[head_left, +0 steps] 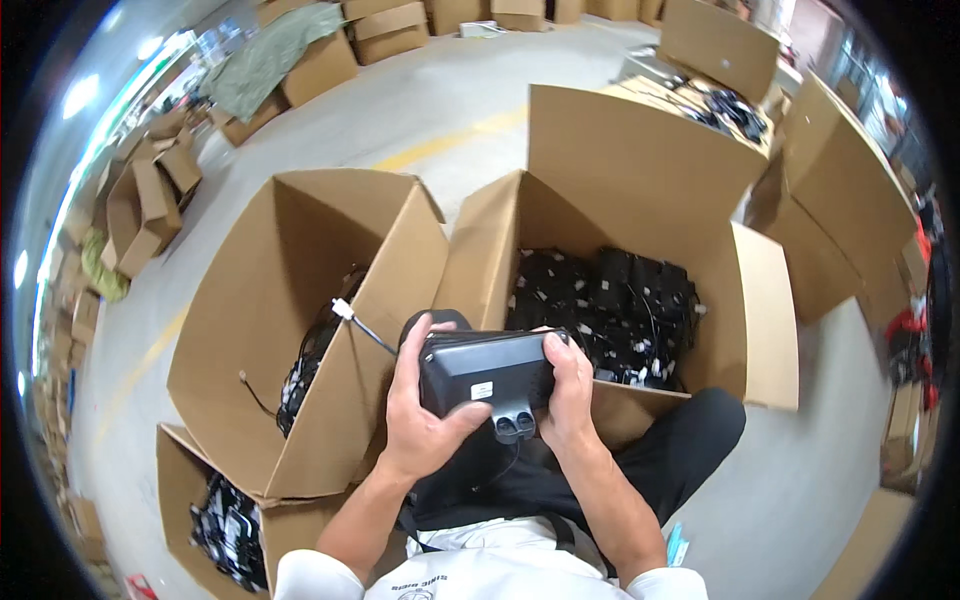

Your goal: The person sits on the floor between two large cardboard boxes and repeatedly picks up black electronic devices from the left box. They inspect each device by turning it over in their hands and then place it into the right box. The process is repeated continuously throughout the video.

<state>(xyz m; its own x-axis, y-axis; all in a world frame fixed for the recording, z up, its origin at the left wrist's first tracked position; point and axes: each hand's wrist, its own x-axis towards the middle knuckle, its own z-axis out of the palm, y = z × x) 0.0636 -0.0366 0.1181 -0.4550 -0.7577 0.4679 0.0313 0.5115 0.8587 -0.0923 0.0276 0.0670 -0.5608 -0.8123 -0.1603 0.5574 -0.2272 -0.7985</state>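
My left hand (425, 415) and my right hand (568, 390) grip a black plastic device housing (510, 368) between them, above my lap. The left fingers wrap its left edge, and that thumb presses near the lower side. The right thumb lies on its upper right corner. A small white label sits on the face turned up to me, and two round black sockets (515, 427) stick out at its lower edge. From behind the left hand a dark cable runs up to a white plug (343, 309). The housing's underside is hidden.
In front stands a large open carton (640, 130) with many black parts (605, 300). Left of it, another open carton (230, 300) holds cabled parts; a smaller carton (180, 480) is nearer. A table (650, 92) with black cables stands behind. My bent knee (715, 415) lies right.
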